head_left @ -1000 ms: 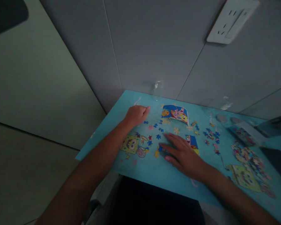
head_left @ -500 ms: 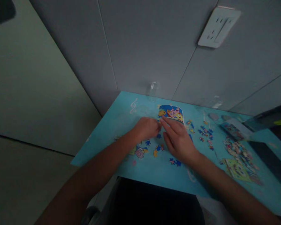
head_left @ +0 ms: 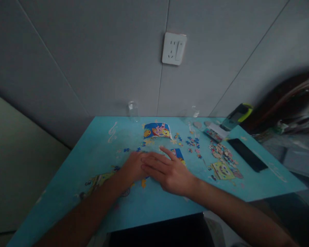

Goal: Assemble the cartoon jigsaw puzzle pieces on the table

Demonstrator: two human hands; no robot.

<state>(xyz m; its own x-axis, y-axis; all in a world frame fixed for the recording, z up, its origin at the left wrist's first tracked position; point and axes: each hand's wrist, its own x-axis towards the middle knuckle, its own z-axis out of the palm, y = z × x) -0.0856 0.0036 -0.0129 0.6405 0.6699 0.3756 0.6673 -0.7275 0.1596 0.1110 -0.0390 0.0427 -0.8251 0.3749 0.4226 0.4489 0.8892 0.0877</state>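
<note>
hands drawn back from the puzzle patch point(head_left: 157, 130) at the table point(head_left: 100, 144) far edge to mid-table; right hand point(head_left: 170, 173) open and flat, fingers overlapping left hand point(head_left: 130, 168), whose grip is hidden.

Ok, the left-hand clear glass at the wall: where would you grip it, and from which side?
Probably around the side wall of the clear glass, coming from the near side of the table: it stands upright at the far edge with the wall close behind, leaving front and flanks free.

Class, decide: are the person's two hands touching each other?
Touching. The head view shows fingers of the right hand lying across the left hand, with no gap between them.
</note>
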